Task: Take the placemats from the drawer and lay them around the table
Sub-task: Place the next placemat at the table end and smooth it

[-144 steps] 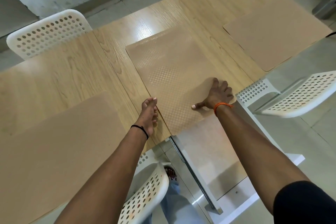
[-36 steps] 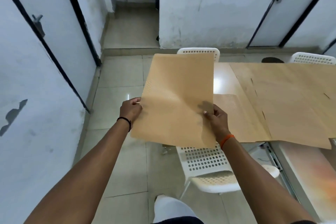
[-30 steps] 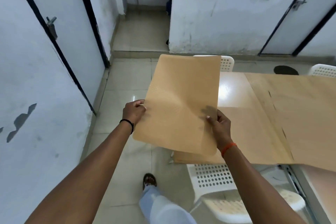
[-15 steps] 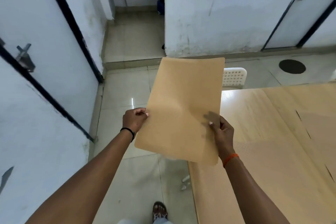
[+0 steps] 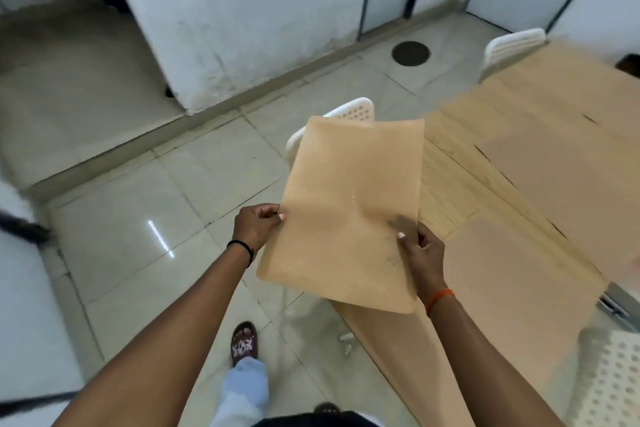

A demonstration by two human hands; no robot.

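So both hands are on 1 tan placemat [image 5: 349,215], holding it up in the air over the floor, just off the table's [image 5: 446,184] corner. Left hand [image 5: 256,227] pinches the mat's 9 o'clock edge, thumb on top and fingers curled under. Right hand [image 5: 420,253] grips the 4 o'clock side, thumb pressed onto the top face. The mat sags a bit in the middle.

At 3 o'clock the wooden table already has 2 more mats lying flat: a near mat [image 5: 512,274] just beside the right wrist and a far mat [image 5: 568,177] at 2 o'clock. A white perforated chair [image 5: 349,113] peeks out behind the held mat at 12 o'clock. Sandaled foot [image 5: 244,343] on the tiles at 6 o'clock.
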